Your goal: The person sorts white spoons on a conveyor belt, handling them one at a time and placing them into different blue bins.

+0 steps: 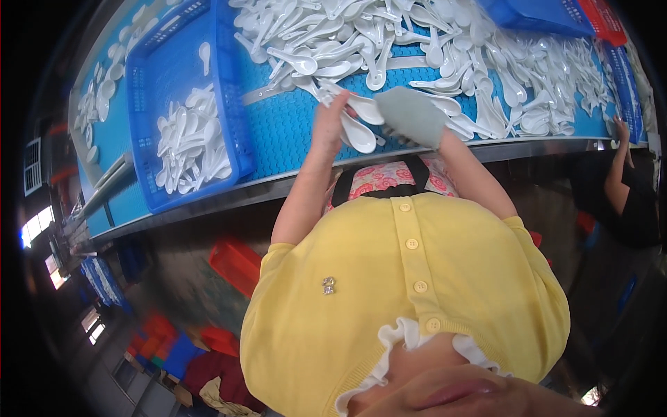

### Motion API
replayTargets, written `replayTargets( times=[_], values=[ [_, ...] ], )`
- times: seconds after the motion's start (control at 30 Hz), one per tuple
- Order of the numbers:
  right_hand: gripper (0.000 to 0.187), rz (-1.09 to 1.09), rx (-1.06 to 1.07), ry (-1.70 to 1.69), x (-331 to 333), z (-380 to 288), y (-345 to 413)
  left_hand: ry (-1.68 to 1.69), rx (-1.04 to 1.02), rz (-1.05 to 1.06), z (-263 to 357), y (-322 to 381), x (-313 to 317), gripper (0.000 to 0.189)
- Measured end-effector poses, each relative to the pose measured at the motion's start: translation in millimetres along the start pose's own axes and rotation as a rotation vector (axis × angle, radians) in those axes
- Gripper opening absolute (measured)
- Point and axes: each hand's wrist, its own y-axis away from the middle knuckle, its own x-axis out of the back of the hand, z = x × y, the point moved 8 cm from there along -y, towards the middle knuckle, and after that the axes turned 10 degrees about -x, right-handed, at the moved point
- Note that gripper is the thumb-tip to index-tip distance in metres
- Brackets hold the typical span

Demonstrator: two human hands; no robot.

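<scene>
My bare left hand (pixel 329 122) grips the handles of a few white ceramic soup spoons (pixel 359 134), their bowls pointing toward my right. My right hand (pixel 411 117) wears a grey-green glove or mitt. It is at the bowl of the upper held spoon (pixel 367 110); its fingers are hidden, so their grip does not show. Both hands are above the near edge of a blue textured conveyor belt (pixel 281 138). Just beyond them spreads a large heap of similar white spoons (pixel 333 44).
To my left, a blue plastic basket (pixel 237 99) holds a pile of spoons (pixel 193 140). More spoons (pixel 107 88) lie on the belt beyond it. Another blue basket (pixel 547 18) and a red one (pixel 604 21) stand far right. A co-worker's hand (pixel 621 129) is at the belt's right end.
</scene>
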Motion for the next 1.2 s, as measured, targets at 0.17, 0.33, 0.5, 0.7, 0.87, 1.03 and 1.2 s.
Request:
replayTargets(
  times=[0.17,0.33,0.5,0.7,0.87,1.03,1.2],
  values=[
    [0.020,0.282,0.200,-0.267,70.3,43.8,33.4,-0.057,0.006,0.024,35.1,-10.0,27.9,0.030],
    [0.017,1.015,0.423,0.847,64.9,72.4,33.4,-1.026,-0.229,-0.580,37.0,-10.7,-21.5,0.017],
    [0.013,0.904,-0.069,0.994,37.8,99.4,-11.3,-1.685,-0.684,-1.130,-21.4,19.8,-74.7,0.009],
    [0.011,0.661,0.104,0.930,9.4,99.6,-39.5,-1.777,-0.898,-1.136,-23.1,31.6,-78.1,0.006],
    [0.011,0.650,0.102,1.451,19.6,58.5,-19.7,-1.802,-0.910,-1.034,-24.4,33.7,-62.6,0.006],
    [0.009,0.922,0.579,0.639,59.1,14.6,43.4,-1.778,-0.943,-0.989,-20.6,43.2,-57.2,0.004],
    [0.026,-0.558,0.390,-1.514,14.2,55.9,1.7,-1.752,-0.825,-0.813,-7.0,40.8,-41.4,0.008]
  ],
)
